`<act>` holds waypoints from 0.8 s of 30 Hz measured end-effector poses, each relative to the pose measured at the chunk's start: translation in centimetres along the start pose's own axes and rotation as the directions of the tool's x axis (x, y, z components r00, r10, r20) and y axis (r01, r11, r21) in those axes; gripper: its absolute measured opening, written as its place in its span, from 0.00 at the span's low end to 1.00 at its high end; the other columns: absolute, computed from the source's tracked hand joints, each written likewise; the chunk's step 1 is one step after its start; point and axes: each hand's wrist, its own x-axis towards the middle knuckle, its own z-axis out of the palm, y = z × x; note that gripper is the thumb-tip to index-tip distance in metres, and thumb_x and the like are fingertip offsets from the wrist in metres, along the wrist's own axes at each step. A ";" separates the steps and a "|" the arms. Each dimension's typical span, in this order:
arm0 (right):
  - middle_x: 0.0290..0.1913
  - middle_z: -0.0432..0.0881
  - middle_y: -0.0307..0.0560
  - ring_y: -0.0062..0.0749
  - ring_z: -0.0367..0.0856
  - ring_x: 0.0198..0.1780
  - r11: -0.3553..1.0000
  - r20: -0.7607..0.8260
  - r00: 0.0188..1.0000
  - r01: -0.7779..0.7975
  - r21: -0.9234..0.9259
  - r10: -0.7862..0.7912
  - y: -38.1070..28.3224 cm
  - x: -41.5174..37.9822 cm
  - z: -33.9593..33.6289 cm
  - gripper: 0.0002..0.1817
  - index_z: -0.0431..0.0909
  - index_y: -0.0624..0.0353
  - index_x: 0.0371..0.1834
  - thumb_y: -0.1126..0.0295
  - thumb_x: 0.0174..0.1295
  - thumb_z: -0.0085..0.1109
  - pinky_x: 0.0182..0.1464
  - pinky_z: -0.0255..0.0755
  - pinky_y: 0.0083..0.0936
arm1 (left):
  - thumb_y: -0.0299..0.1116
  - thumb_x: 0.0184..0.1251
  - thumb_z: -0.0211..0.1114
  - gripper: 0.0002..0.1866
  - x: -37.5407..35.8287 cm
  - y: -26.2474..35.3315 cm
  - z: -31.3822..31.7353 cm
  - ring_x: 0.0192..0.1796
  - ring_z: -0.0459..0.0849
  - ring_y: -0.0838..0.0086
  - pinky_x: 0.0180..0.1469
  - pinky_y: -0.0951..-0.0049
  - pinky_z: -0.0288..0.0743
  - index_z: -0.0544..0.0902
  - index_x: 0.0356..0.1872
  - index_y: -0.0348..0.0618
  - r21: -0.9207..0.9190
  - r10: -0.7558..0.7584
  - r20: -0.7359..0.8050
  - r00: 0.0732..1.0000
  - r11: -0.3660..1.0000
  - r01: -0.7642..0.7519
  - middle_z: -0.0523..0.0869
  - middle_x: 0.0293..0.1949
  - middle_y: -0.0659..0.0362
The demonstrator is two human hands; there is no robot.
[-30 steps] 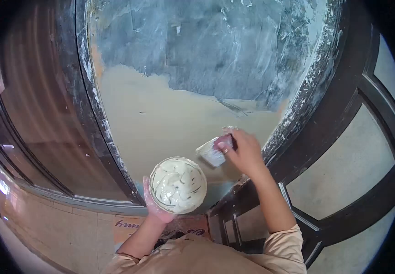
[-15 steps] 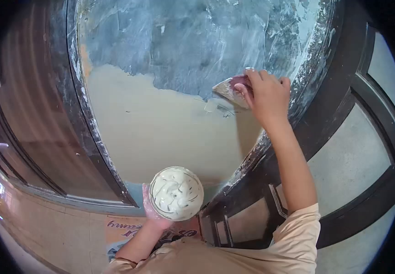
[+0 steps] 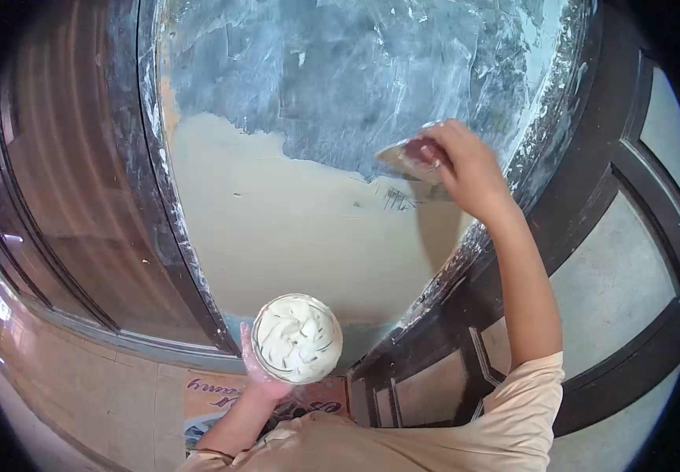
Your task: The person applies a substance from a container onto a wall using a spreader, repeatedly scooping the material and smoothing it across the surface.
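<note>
My right hand (image 3: 459, 157) is closed round a putty knife (image 3: 412, 161) with a reddish grip and a putty-smeared blade. The blade is tilted, close over the wall where cream putty (image 3: 293, 228) meets bare blue-grey wall (image 3: 340, 79). Just below it, a few dark scratchy marks (image 3: 397, 199) show in the smoothed coat. Low in front of me, my left hand (image 3: 257, 366) grips a round tub (image 3: 335, 363) from its left side and underneath. Swirled white putty (image 3: 296, 334) fills the tub near its rim; the fingers under it are hidden.
Paint-flecked dark frames border the wall on the left (image 3: 168, 169) and right (image 3: 540, 126). A brown panelled door (image 3: 607, 228) stands at the right, and dark glazed panels (image 3: 72, 173) at the left. A printed sheet (image 3: 206, 401) lies on the tiled floor (image 3: 119, 393).
The view has shifted slightly, moving the wall rightward. My right hand has turned the putty knife, and a small pale ridge below the blade is gone, leaving dark scratches. The tub stays held low.
</note>
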 end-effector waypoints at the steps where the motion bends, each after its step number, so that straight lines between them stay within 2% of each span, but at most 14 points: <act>1: 0.41 0.79 0.44 0.46 0.78 0.45 0.987 0.109 0.994 -0.030 0.160 0.013 -0.7 -0.3 0.2 0.12 0.78 0.50 0.46 0.72 0.59 0.60 0.45 0.71 0.43 | 0.72 0.65 0.40 0.45 -0.2 0.2 0.2 0.74 0.61 0.45 0.71 0.36 0.55 0.59 0.76 0.51 -0.009 -0.019 0.025 0.999 1.000 0.019 0.60 0.75 0.48; 2: 0.41 0.79 0.44 0.47 0.79 0.45 0.948 0.216 0.976 -0.077 0.310 0.009 -1.5 -0.5 0.5 0.12 0.78 0.50 0.46 0.73 0.58 0.59 0.44 0.72 0.43 | 0.72 0.65 0.40 0.45 -0.1 0.2 0.2 0.74 0.61 0.45 0.71 0.36 0.55 0.59 0.76 0.51 -0.008 -0.021 0.027 0.999 1.000 0.021 0.60 0.75 0.48; 3: 0.39 0.78 0.44 0.44 0.80 0.45 0.962 0.348 0.938 -0.090 0.258 -0.006 -2.4 -0.6 0.9 0.13 0.78 0.47 0.46 0.73 0.57 0.60 0.45 0.70 0.43 | 0.72 0.65 0.40 0.45 -0.1 0.2 0.1 0.74 0.61 0.45 0.71 0.35 0.55 0.60 0.76 0.51 -0.004 -0.021 0.012 1.000 1.000 0.021 0.60 0.75 0.48; 4: 0.39 0.78 0.44 0.44 0.80 0.45 0.962 0.347 0.938 -0.091 0.256 -0.003 -2.8 -1.0 1.8 0.13 0.78 0.47 0.46 0.73 0.57 0.60 0.45 0.70 0.43 | 0.72 0.65 0.40 0.45 0.0 0.1 0.1 0.74 0.61 0.45 0.71 0.35 0.55 0.60 0.76 0.51 0.000 -0.022 -0.003 1.000 1.000 0.022 0.60 0.75 0.48; 6: 0.38 0.78 0.43 0.41 0.80 0.46 0.999 0.413 0.911 -0.014 0.034 -0.002 -3.1 -1.6 3.6 0.14 0.78 0.45 0.46 0.73 0.56 0.60 0.45 0.67 0.43 | 0.72 0.66 0.40 0.45 0.1 0.1 0.4 0.74 0.62 0.45 0.71 0.36 0.56 0.60 0.75 0.51 0.048 0.000 0.016 1.000 0.999 -0.001 0.61 0.75 0.48; 7: 0.38 0.78 0.42 0.40 0.80 0.46 0.999 0.311 0.950 -0.020 -0.039 0.031 -2.8 -1.6 3.3 0.14 0.78 0.45 0.46 0.72 0.56 0.61 0.46 0.65 0.42 | 0.72 0.66 0.40 0.45 0.1 0.2 0.4 0.73 0.63 0.46 0.71 0.38 0.57 0.60 0.75 0.50 0.049 0.006 0.021 1.000 0.999 -0.007 0.62 0.74 0.48; 8: 0.38 0.78 0.42 0.40 0.80 0.46 0.999 0.307 0.951 -0.021 -0.041 0.033 -2.4 -1.3 2.7 0.14 0.78 0.45 0.46 0.72 0.56 0.61 0.46 0.65 0.42 | 0.72 0.66 0.40 0.45 0.2 0.2 0.5 0.73 0.64 0.47 0.71 0.40 0.59 0.60 0.75 0.49 0.050 0.013 0.027 1.000 0.999 -0.015 0.63 0.74 0.48; 10: 0.38 0.78 0.42 0.41 0.80 0.46 0.985 0.057 0.984 -0.167 -0.053 0.170 -1.1 -0.4 1.4 0.14 0.78 0.46 0.48 0.72 0.57 0.60 0.45 0.65 0.43 | 0.72 0.67 0.41 0.45 0.2 0.4 0.4 0.72 0.64 0.48 0.71 0.41 0.59 0.60 0.75 0.48 0.053 0.013 0.039 0.999 0.998 -0.015 0.63 0.73 0.48; 12: 0.38 0.78 0.42 0.42 0.80 0.45 0.993 0.009 0.993 -0.118 0.012 0.118 -0.3 -0.2 1.3 0.14 0.77 0.48 0.49 0.71 0.58 0.60 0.45 0.65 0.43 | 0.71 0.67 0.40 0.45 0.4 0.4 0.4 0.73 0.64 0.48 0.71 0.41 0.59 0.60 0.75 0.48 0.049 0.018 0.042 0.999 0.999 -0.020 0.63 0.74 0.49; 14: 0.40 0.78 0.42 0.43 0.79 0.46 0.988 0.195 0.981 -0.036 0.149 0.006 -1.1 -0.7 1.9 0.13 0.78 0.49 0.48 0.70 0.59 0.60 0.47 0.65 0.42 | 0.71 0.67 0.40 0.45 0.4 0.6 -0.1 0.73 0.64 0.48 0.72 0.41 0.58 0.60 0.75 0.49 0.051 -0.013 0.048 0.999 0.999 0.011 0.63 0.74 0.49; 15: 0.42 0.77 0.43 0.42 0.77 0.48 0.999 0.258 0.966 0.022 0.046 -0.034 -2.1 -1.6 2.8 0.12 0.77 0.49 0.48 0.69 0.60 0.60 0.49 0.64 0.43 | 0.71 0.67 0.40 0.45 0.6 0.5 -0.2 0.73 0.64 0.48 0.72 0.40 0.58 0.60 0.75 0.49 0.054 -0.014 0.032 0.999 0.998 0.012 0.63 0.74 0.49; 18: 0.42 0.77 0.44 0.42 0.76 0.50 0.999 0.367 0.930 0.031 -0.007 -0.027 -1.4 -2.6 4.7 0.12 0.77 0.49 0.48 0.69 0.61 0.60 0.51 0.63 0.44 | 0.72 0.67 0.38 0.45 1.1 0.4 0.0 0.73 0.63 0.48 0.72 0.39 0.58 0.60 0.75 0.50 0.053 -0.017 0.018 1.000 0.998 0.016 0.63 0.74 0.49; 22: 0.40 0.77 0.45 0.44 0.77 0.46 0.994 0.000 0.995 -0.105 0.005 0.105 2.3 -1.6 2.4 0.12 0.77 0.50 0.48 0.64 0.63 0.61 0.47 0.64 0.43 | 0.73 0.66 0.37 0.45 1.3 0.3 0.0 0.73 0.63 0.47 0.72 0.39 0.57 0.59 0.76 0.51 0.063 -0.024 0.025 0.999 0.998 0.022 0.62 0.74 0.49; 24: 0.39 0.77 0.45 0.45 0.77 0.45 0.993 -0.006 0.994 -0.107 -0.057 0.107 2.3 -1.5 1.6 0.13 0.77 0.50 0.47 0.61 0.62 0.61 0.45 0.66 0.43 | 0.73 0.66 0.37 0.46 1.6 0.1 -0.2 0.73 0.63 0.46 0.72 0.38 0.57 0.59 0.76 0.51 -0.004 -0.024 0.055 0.998 1.000 0.024 0.61 0.74 0.48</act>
